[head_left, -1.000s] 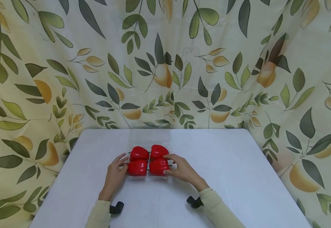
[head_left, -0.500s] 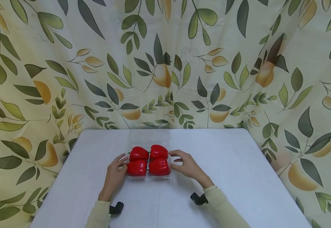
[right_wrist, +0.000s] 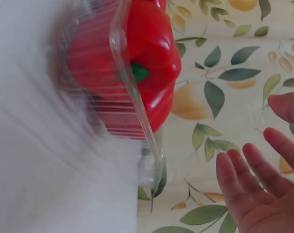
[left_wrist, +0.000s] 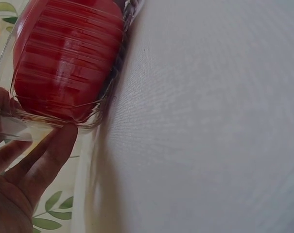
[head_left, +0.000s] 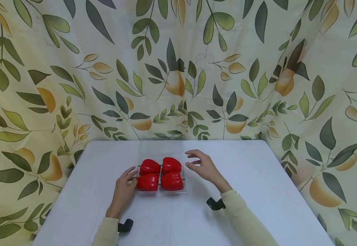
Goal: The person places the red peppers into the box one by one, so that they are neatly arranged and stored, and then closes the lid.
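Several red bell peppers (head_left: 172,181) sit in two rows inside a clear plastic clamshell box (head_left: 178,192). Its transparent lid (head_left: 160,148) is folded back behind them. My left hand (head_left: 124,188) holds the box at its left end; in the left wrist view, fingertips (left_wrist: 66,138) press the end wall below the rim while another finger lies over the edge. Off the right side of the box, my right hand (head_left: 203,165) hovers with nothing in it, fingers spread and loosely bent. A green stem (right_wrist: 139,73) shows on the near right pepper in the right wrist view.
A white-covered table (head_left: 243,171) carries the box near its middle. Behind and around it hangs a curtain (head_left: 197,85) printed with leaves and fruit. Black wrist cameras (head_left: 216,204) stick out from both sleeves, close over the tabletop.
My right hand has let go of the near right pepper, drawn off to the right, then moved up toward the back of the box. My left hand has stayed at the box's left end.
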Demonstrator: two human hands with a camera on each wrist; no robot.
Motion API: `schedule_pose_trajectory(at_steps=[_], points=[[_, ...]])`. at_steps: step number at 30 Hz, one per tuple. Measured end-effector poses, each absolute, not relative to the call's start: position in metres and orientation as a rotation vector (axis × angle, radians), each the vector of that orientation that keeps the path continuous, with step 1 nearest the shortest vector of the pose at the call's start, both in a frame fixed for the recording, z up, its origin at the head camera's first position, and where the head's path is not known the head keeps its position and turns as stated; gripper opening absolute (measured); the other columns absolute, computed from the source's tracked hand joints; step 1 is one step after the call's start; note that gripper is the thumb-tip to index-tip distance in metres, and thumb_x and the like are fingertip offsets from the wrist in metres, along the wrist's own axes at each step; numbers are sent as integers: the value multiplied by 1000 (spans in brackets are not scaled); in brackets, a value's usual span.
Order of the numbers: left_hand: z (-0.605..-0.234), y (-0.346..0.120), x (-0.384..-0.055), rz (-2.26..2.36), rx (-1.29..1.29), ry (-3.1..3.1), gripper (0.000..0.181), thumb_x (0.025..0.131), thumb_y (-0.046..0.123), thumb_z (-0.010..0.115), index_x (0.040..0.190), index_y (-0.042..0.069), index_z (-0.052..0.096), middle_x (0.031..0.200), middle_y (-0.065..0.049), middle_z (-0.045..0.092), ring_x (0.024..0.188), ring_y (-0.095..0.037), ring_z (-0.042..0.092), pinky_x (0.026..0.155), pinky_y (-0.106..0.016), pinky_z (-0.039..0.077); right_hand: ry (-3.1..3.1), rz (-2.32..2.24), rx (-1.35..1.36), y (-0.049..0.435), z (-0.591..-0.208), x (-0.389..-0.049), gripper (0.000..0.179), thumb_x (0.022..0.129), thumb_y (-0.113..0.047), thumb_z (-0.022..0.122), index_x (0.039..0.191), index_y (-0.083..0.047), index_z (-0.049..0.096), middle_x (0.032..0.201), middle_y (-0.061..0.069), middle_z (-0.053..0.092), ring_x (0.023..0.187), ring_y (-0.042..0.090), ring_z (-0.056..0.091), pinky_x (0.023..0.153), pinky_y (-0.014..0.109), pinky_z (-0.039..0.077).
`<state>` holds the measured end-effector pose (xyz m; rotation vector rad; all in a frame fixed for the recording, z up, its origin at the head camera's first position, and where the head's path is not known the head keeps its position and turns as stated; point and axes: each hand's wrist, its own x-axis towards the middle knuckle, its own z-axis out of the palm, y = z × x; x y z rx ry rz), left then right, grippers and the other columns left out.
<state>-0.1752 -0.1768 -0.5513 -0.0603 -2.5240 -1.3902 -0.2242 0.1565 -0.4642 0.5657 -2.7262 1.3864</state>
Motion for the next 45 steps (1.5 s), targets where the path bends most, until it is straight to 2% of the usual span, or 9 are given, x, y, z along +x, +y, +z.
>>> schedule_pose_trajectory(at_steps=[9, 15, 20, 28, 33, 40, 45], points=[[-552, -177, -177, -1379, -55, -2519, 34, 93, 10, 58, 125, 5, 67, 143, -7, 56, 102, -26, 70, 74, -26, 61, -2663, 1459, 454, 157, -466, -246, 40, 90, -19, 69, 129, -15, 59, 132, 9, 61, 116, 28, 64, 92, 43, 58], [-552, -176, -175, -1401, -48, -2519, 34, 93, 10, 59, 126, 6, 67, 143, -7, 56, 101, -25, 71, 75, -27, 62, -2664, 1583, 335, 155, -473, -258, 40, 92, -18, 67, 130, -13, 58, 130, 9, 61, 117, 28, 63, 93, 43, 58], [-553, -176, -174, -1394, -47, -2530, 35, 93, 11, 60, 127, 7, 66, 144, -7, 55, 104, -26, 70, 77, -29, 61, -2677, 1643, 255, 153, -479, -269, 38, 92, -20, 67, 129, -16, 59, 132, 10, 61, 118, 29, 62, 93, 44, 58], [-553, -177, -175, -1400, -57, -2514, 34, 93, 11, 60, 126, 7, 67, 143, -6, 56, 102, -25, 70, 76, -29, 62, -2719, 1695, 156, 148, -490, -285, 42, 94, -19, 64, 134, -14, 55, 135, 16, 57, 115, 30, 63, 91, 40, 59], [-552, -178, -175, -1395, -53, -2516, 35, 93, 10, 60, 126, 7, 66, 144, -7, 55, 103, -25, 70, 76, -28, 61, -2725, 1754, 73, 144, -496, -298, 43, 94, -22, 65, 134, -15, 54, 136, 15, 57, 115, 29, 63, 91, 37, 59], [-554, -177, -176, -1422, -48, -2505, 35, 93, 10, 59, 127, 7, 66, 143, -7, 56, 104, -26, 69, 74, -26, 61, -2682, 1953, -69, 142, -504, -314, 50, 95, -20, 62, 141, -8, 48, 136, 16, 54, 121, 33, 59, 97, 41, 56], [-553, -176, -174, -1426, -30, -2511, 36, 92, 10, 60, 128, 7, 65, 144, -6, 55, 105, -26, 69, 77, -29, 61, -2631, 2094, -151, 143, -511, -324, 53, 96, -19, 60, 145, -7, 44, 135, 18, 54, 123, 34, 58, 100, 43, 53]])
